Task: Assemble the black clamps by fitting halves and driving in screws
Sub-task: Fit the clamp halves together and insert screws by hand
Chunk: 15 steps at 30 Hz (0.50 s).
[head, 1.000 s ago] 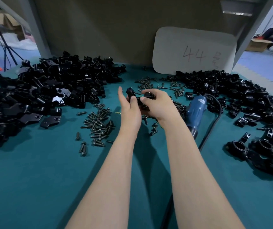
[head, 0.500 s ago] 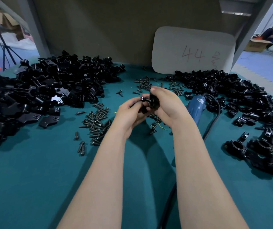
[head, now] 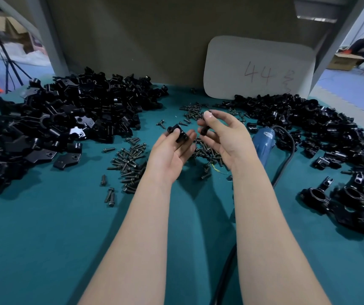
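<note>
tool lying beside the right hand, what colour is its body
The tool is blue, with a black cord; the head view shows it best.

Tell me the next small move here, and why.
Probably bring the right hand, pinching a small black part, across to the black clamp half held in the left hand and seat it: the two pieces are apart, and the blue power screwdriver lies untouched.
</note>
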{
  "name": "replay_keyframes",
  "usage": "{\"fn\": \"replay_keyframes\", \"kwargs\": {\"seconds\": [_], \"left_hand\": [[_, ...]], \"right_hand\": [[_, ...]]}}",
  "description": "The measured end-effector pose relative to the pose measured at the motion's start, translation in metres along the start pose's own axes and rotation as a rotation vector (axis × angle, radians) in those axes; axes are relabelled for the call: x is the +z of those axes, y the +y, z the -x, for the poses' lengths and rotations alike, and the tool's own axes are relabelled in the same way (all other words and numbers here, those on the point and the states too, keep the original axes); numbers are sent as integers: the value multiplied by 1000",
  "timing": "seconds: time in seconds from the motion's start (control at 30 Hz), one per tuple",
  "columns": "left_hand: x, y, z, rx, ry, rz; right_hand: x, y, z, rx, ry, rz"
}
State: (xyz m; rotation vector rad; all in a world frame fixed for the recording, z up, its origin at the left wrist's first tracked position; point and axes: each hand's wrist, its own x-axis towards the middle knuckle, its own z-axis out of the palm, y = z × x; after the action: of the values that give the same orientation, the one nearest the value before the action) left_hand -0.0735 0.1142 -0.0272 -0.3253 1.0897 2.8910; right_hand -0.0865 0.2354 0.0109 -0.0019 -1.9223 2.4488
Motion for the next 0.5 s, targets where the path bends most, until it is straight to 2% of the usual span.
{"fn": "replay_keyframes", "kwargs": {"seconds": [0.1,0.23,0.3,0.37,0.43,0.5], "left_hand": [[2,-2,2,-11,-10,89],[4,-2,3,27,18,100],[5,-7,-1,146,81,-87],[6,-11,-3,270,155,-423],[7,-16,-1,327,130,-646],[8,-19,-1,340,62,-743]], "right_hand": [[0,4,-2,-50,54,170],[2,4,-4,-97,34,196],[3,6,-5,-147,49,290],[4,6,-5,-190,81,417],[6,7,-5,-196,93,511],[9,8,-4,-198,79,607]]}}
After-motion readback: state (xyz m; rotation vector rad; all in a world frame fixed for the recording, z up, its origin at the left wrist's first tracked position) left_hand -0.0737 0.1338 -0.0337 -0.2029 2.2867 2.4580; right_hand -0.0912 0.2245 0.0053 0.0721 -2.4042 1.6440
